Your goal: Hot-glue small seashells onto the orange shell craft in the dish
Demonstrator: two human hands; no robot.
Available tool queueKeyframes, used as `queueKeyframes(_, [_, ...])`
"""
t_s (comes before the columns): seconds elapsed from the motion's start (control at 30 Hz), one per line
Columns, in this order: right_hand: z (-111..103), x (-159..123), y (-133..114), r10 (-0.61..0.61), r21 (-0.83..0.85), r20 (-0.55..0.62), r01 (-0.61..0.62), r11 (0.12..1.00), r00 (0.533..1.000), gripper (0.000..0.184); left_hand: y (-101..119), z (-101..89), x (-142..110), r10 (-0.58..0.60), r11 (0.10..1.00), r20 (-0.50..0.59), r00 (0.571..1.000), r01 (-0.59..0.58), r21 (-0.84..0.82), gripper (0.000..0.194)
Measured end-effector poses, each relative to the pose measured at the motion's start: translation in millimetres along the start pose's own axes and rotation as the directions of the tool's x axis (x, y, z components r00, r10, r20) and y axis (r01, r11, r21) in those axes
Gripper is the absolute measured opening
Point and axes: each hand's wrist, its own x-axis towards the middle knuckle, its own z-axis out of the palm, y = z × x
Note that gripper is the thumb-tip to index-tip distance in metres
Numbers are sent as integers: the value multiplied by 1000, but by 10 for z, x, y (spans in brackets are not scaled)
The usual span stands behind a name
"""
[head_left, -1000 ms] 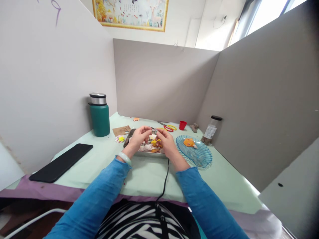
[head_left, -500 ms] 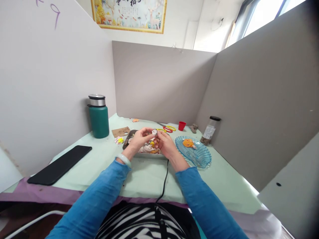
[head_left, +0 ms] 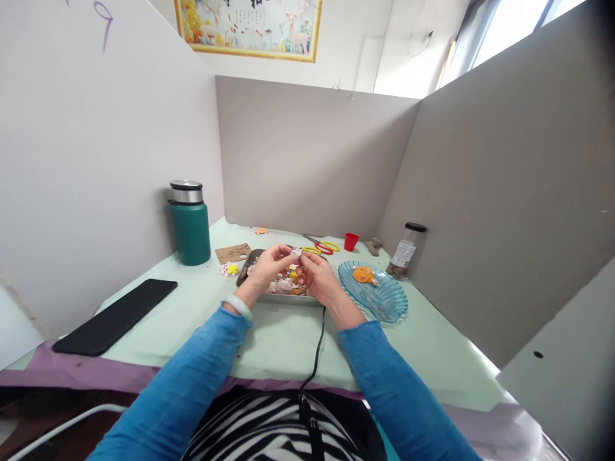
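- a small whitish piece (head_left: 296,253), perhaps a shell, is near the middle of the frame, held up over the far part of the metal tray (head_left: 288,298).
- the left hand (head_left: 270,266) has its thumb and forefinger closed on the left side of the piece.
- the right hand (head_left: 317,274) pinches it from the other side; its lower fingers curl near a yellow bit (head_left: 293,274), and whether they touch it i cannot tell.
- the whitish piece looks light and probably stiff, so a gentle fingertip pinch should do; if it is shell, a thin edge could chip under a hard squeeze.
- best hold: opposite edges, thumb against forefinger, as a smooth face might slip.
- the tray below carries a jumble of white, yellow and brownish pieces, partly covered by the hands.
- right of centre, a blue fluted plate (head_left: 387,306) bears an orange piece (head_left: 363,274).
- beyond the hands lie scissors (head_left: 323,248) with red and yellow handles, near a red cup (head_left: 351,241).
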Motion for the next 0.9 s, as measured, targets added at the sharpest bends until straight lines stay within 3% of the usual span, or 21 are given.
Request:
queueKeyframes(0.23, [8, -8, 5, 3, -21, -10, -3, 1000, 1000, 38, -16, -44, 3, -102, 984, 29, 994, 105, -143, 34])
queueKeyframes(0.47, [75, -70, -44, -82, -141, -59, 73, 987, 995, 42, 8, -40, 0, -96, 980, 1, 995, 95, -174, 35])
queueKeyframes(0.67, [106, -73, -32, -160, -261, -91, 132, 956, 983, 36, 10, -33, -8, -80, 986, 3, 997, 79, -146, 34])
queueKeyframes(0.9, [98, -58, -23, -197, -285, -89, 164, 944, 976, 31, 30, -37, -8, -70, 988, 10, 998, 70, -136, 41])
